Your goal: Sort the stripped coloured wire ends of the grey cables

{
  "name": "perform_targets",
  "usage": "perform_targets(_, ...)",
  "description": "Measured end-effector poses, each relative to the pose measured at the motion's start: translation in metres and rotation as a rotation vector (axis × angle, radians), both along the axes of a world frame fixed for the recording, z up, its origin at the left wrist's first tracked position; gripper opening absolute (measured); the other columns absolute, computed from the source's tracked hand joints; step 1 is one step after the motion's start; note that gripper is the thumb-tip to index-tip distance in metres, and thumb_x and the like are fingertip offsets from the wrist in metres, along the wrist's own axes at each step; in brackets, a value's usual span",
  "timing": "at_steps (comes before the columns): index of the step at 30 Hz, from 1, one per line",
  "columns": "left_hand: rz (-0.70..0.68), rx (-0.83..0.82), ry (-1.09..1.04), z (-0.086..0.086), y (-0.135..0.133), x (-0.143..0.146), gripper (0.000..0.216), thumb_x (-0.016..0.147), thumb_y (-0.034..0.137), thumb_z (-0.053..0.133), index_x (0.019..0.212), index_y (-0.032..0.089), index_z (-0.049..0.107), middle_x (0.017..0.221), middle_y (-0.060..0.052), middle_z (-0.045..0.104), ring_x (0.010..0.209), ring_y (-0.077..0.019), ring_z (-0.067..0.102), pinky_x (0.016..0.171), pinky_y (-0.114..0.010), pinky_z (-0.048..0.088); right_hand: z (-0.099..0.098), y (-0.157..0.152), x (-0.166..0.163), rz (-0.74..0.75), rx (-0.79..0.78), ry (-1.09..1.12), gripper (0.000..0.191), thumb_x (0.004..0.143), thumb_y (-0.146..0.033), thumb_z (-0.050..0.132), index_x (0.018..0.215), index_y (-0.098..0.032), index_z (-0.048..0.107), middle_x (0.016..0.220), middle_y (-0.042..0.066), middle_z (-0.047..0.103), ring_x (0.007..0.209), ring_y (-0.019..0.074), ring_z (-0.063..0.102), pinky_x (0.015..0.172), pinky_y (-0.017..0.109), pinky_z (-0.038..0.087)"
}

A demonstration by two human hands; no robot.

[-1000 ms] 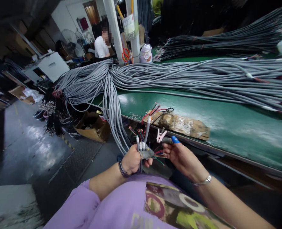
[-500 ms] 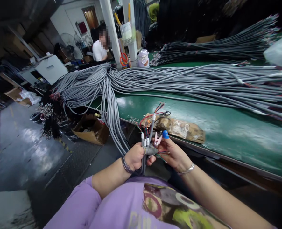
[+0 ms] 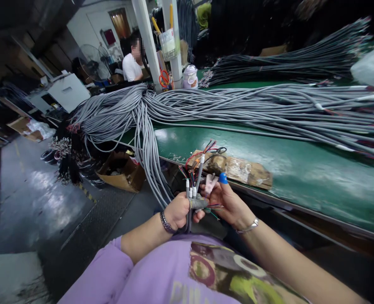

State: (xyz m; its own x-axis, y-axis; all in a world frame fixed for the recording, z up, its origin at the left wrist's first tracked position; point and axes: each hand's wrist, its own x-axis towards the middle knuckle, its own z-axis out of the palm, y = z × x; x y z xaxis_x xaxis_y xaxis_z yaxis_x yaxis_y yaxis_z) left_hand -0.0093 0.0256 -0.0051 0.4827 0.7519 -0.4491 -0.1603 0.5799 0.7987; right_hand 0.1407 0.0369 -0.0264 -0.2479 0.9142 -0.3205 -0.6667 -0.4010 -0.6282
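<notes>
My left hand [image 3: 180,210] is closed around several grey cables [image 3: 200,171] that stand up from the fist. A worn grey cover wraps one of its digits. White sleeves [image 3: 187,183] band the cable ends, and thin coloured wires [image 3: 210,146] fan out above them. My right hand [image 3: 233,204], with a blue cap [image 3: 223,178] on its thumb, meets the left one. Between its thumb and fingers is a pale pink clip-like piece [image 3: 211,184], blurred, its exact kind unclear. Loose coloured wire ends [image 3: 215,207] stick out below it, near the right palm.
On the green table [image 3: 301,169], a worn wooden board [image 3: 247,172] lies along the near edge. Behind it spreads a long bundle of grey cables [image 3: 237,103], partly hanging off the left side. A cardboard box [image 3: 122,173] is below. A person [image 3: 132,65] sits farther back.
The pale pink piece has shifted slightly right and turned, as has the blue-capped thumb. The upright cable ends have moved a little left and down in view. My left hand keeps its grip.
</notes>
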Motion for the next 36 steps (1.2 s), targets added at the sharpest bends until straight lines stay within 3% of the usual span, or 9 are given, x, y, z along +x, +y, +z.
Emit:
perform_targets(4, 0.028, 0.048, 0.024, 0.000, -0.014, -0.004, 0.047, 0.054, 0.048, 0.084, 0.072, 0.014, 0.057, 0.046, 0.001, 0.055, 0.039, -0.0098, 0.048, 0.039, -0.021, 0.035, -0.002, -0.005, 0.008, 0.039, 0.003, -0.007, 0.048, 0.077, -0.070, 0.060, 0.084, -0.023, 0.065, 0.075, 0.003, 0.066, 0.061, 0.0162, 0.059, 0.061, 0.029, 0.050)
perform_targets(7, 0.135, 0.111, 0.038, 0.001, -0.023, -0.001, 0.048, 0.057, 0.052, 0.082, 0.070, 0.015, 0.055, 0.050, -0.001, 0.059, 0.041, -0.0096, 0.050, 0.042, -0.021, 0.038, 0.001, -0.007, 0.010, 0.050, 0.049, -0.035, 0.045, 0.078, -0.066, 0.062, 0.085, -0.022, 0.068, 0.076, 0.003, 0.067, 0.061, 0.0155, 0.057, 0.059, 0.029, 0.049)
perform_targets(11, 0.261, 0.139, 0.050, 0.006, -0.027, 0.008, 0.048, 0.058, 0.053, 0.081, 0.070, 0.015, 0.055, 0.052, 0.000, 0.059, 0.043, -0.0091, 0.051, 0.043, -0.021, 0.039, 0.004, -0.005, 0.009, 0.004, 0.092, -0.106, 0.033, 0.076, -0.053, 0.072, 0.082, -0.021, 0.070, 0.072, 0.002, 0.066, 0.059, 0.0148, 0.055, 0.060, 0.030, 0.048)
perform_targets(14, 0.301, 0.122, 0.054, 0.009, -0.025, 0.014, 0.047, 0.057, 0.052, 0.081, 0.068, 0.015, 0.054, 0.052, 0.000, 0.058, 0.044, -0.0086, 0.050, 0.043, -0.020, 0.038, 0.000, -0.002, 0.005, -0.041, 0.063, -0.092, 0.040, 0.074, -0.058, 0.073, 0.082, -0.019, 0.071, 0.074, 0.003, 0.069, 0.058, 0.0150, 0.056, 0.059, 0.030, 0.049)
perform_targets(17, 0.325, 0.108, 0.048, 0.009, -0.023, 0.017, 0.047, 0.056, 0.051, 0.081, 0.068, 0.015, 0.054, 0.050, 0.002, 0.056, 0.042, -0.0080, 0.049, 0.043, -0.020, 0.037, -0.007, 0.000, 0.001, -0.073, 0.041, -0.069, 0.049, 0.072, -0.066, 0.069, 0.083, -0.018, 0.071, 0.076, 0.005, 0.071, 0.057, 0.0153, 0.058, 0.056, 0.031, 0.050)
perform_targets(22, 0.326, 0.068, 0.052, 0.008, -0.021, 0.018, 0.049, 0.053, 0.053, 0.082, 0.069, 0.016, 0.054, 0.049, 0.001, 0.056, 0.046, -0.0111, 0.054, 0.044, -0.020, 0.038, -0.011, 0.005, -0.002, -0.057, 0.022, -0.020, 0.049, 0.071, -0.068, 0.070, 0.080, -0.019, 0.071, 0.075, 0.004, 0.072, 0.056, 0.0146, 0.060, 0.056, 0.029, 0.052)
perform_targets(29, 0.323, 0.089, 0.074, 0.003, -0.020, 0.017, 0.049, 0.055, 0.055, 0.080, 0.069, 0.015, 0.055, 0.050, 0.001, 0.057, 0.042, -0.0096, 0.051, 0.043, -0.021, 0.039, -0.010, 0.011, -0.008, -0.170, -0.099, 0.074, 0.039, 0.065, -0.057, 0.080, 0.073, -0.020, 0.069, 0.068, 0.000, 0.072, 0.052, 0.0122, 0.061, 0.054, 0.025, 0.055)
perform_targets(36, 0.329, 0.119, 0.078, -0.001, -0.025, 0.016, 0.047, 0.058, 0.053, 0.080, 0.068, 0.015, 0.054, 0.051, 0.001, 0.058, 0.041, -0.0084, 0.050, 0.042, -0.019, 0.039, -0.013, 0.004, -0.004, -0.080, 0.006, 0.090, 0.049, 0.065, -0.069, 0.073, 0.077, -0.022, 0.070, 0.078, 0.001, 0.072, 0.063, 0.0134, 0.063, 0.059, 0.025, 0.054)
